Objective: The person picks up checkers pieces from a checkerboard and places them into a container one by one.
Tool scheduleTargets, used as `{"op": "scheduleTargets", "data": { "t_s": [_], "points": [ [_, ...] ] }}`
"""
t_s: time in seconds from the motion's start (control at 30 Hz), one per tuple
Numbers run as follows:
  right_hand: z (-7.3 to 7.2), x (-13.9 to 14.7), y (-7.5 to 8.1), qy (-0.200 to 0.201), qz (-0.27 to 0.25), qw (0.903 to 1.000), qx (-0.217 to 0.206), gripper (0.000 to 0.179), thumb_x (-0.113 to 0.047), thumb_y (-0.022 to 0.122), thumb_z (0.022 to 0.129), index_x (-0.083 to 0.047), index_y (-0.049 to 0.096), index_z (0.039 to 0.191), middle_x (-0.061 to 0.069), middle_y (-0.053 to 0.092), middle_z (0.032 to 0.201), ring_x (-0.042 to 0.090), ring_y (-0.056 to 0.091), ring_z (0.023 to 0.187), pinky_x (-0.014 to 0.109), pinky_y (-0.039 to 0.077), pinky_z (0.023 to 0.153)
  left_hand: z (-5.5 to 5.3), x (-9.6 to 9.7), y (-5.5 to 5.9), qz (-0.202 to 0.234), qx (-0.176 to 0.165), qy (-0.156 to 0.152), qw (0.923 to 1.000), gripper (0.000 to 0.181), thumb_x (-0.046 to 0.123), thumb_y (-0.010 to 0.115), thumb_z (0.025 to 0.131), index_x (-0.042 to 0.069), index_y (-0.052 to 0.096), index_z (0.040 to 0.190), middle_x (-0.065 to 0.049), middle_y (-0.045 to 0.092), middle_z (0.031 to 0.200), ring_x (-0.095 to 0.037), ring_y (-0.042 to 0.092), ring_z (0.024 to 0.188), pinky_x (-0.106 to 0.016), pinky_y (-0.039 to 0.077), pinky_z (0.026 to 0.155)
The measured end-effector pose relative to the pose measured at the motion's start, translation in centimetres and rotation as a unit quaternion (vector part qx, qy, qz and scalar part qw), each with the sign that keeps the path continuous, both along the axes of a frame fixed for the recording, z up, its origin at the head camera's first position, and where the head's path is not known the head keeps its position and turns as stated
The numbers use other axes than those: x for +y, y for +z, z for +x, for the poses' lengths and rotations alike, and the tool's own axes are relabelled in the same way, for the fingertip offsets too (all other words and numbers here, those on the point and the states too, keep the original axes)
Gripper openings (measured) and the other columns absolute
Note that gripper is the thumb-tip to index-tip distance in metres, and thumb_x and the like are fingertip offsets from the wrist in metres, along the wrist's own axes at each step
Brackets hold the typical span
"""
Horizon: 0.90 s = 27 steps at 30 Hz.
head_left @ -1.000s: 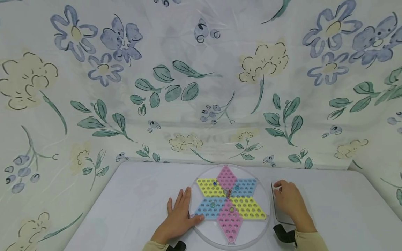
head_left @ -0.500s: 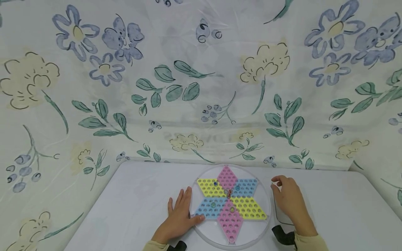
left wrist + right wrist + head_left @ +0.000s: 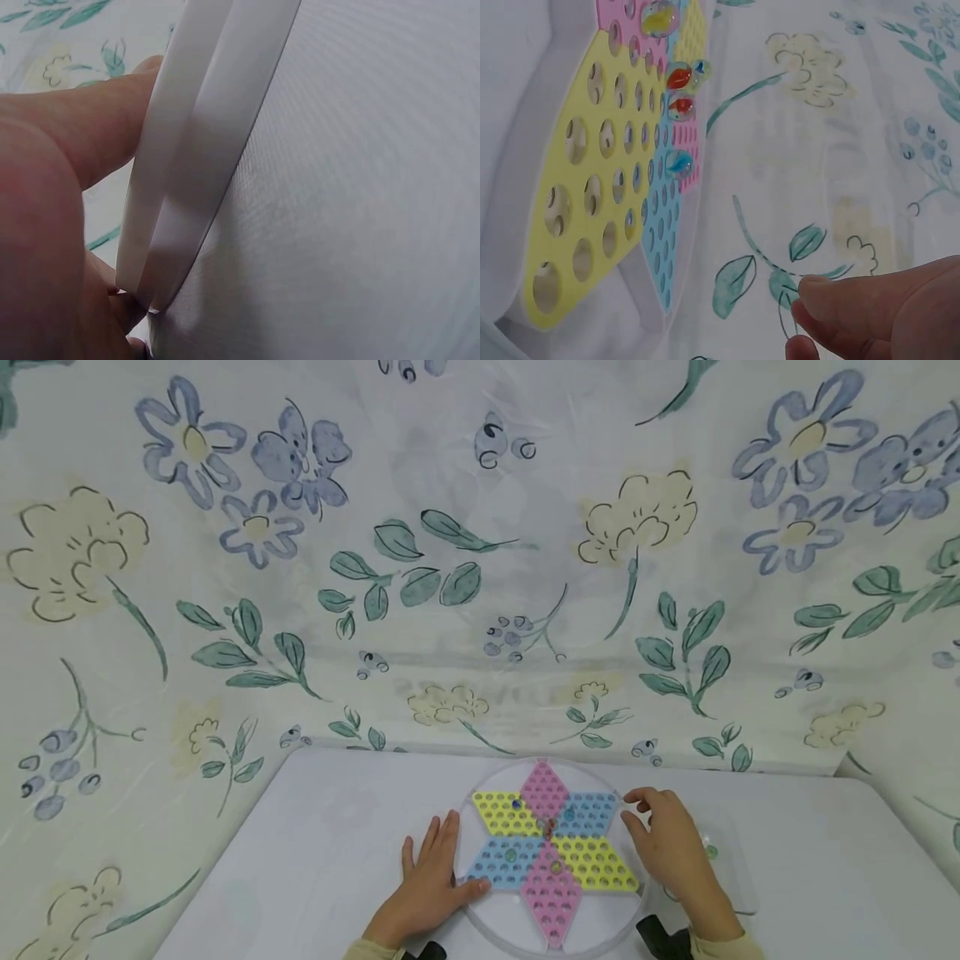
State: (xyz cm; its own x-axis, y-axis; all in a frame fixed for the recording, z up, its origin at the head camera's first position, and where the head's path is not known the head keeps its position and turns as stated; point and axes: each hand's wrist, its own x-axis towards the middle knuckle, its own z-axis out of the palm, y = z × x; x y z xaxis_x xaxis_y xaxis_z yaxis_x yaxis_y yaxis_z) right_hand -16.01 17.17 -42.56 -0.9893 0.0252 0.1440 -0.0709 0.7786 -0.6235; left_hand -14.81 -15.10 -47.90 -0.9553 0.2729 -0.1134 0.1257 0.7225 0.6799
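Observation:
A round white Chinese checkers board (image 3: 495,920) bears a star of pink, yellow and blue holed panels. My left hand (image 3: 423,885) rests at its left edge, fingers straight beside the rim and thumb on top. The left wrist view shows fingers against the rim (image 3: 187,127). At the right edge, my right hand (image 3: 671,847) is raised, thumb and forefinger pinching a small clear marble, mostly hidden by the fingertips. A blue marble (image 3: 516,803), a greenish marble (image 3: 511,855) and a yellow marble (image 3: 660,20) sit in holes. Red marbles (image 3: 680,106) are at the centre.
A shallow clear box (image 3: 742,885) lies right of the board, partly behind my right forearm, with a green marble (image 3: 712,852) in it. The white table (image 3: 337,827) ends against a floral cloth (image 3: 540,568). Black wrist mounts (image 3: 663,937) sit near the sleeves.
My right hand has risen from the clear box and moved left to the board's right edge, uncovering the green marble. My left hand and the marbles on the board stay put.

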Motion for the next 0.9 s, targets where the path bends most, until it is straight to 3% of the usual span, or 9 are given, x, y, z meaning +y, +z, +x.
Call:
{"op": "scheduleTargets", "data": {
  "t_s": [0.2, 0.5, 0.9],
  "points": [
    [0.1, -0.5, -0.2, 0.022, -0.008, 0.9997, -0.008, 0.022, -0.01, 0.067, 0.095, 0.001, 0.066, 0.115, 0.012, 0.06, 0.1, 0.023, 0.055, 0.084, 0.041, 0.051, 0.072, -0.1, 0.0, -0.3, -0.008, -0.012, 0.008, 0.9999, 0.11, 0.055, 0.072, 0.086, -0.007, 0.015, 0.157, -0.025, 0.014, 0.165, -0.045, -0.001, 0.152, -0.068, -0.017, 0.11],
    [0.3, -2.1, -0.2, 0.036, 0.0, 0.999, -0.026, 0.021, -0.009, 0.069, 0.094, -0.002, 0.066, 0.114, 0.009, 0.058, 0.1, 0.02, 0.054, 0.084, 0.039, 0.051, 0.074, -0.1, 0.0, -0.4, -0.001, -0.005, 0.006, 1.0, 0.111, 0.057, 0.071, 0.086, -0.009, 0.015, 0.157, -0.026, 0.015, 0.164, -0.046, 0.0, 0.151, -0.068, -0.016, 0.11],
    [0.9, -3.5, -0.9, 0.072, -0.031, 0.9966, -0.023, 0.018, -0.01, 0.071, 0.093, -0.006, 0.068, 0.11, 0.004, 0.057, 0.098, 0.017, 0.054, 0.086, 0.039, 0.051, 0.077, 0.0, 0.0, -0.4, 0.007, -0.001, 0.005, 1.0, 0.11, 0.055, 0.072, 0.086, -0.01, 0.017, 0.156, -0.027, 0.015, 0.164, -0.047, 0.0, 0.151, -0.069, -0.016, 0.109]
  ]
}}
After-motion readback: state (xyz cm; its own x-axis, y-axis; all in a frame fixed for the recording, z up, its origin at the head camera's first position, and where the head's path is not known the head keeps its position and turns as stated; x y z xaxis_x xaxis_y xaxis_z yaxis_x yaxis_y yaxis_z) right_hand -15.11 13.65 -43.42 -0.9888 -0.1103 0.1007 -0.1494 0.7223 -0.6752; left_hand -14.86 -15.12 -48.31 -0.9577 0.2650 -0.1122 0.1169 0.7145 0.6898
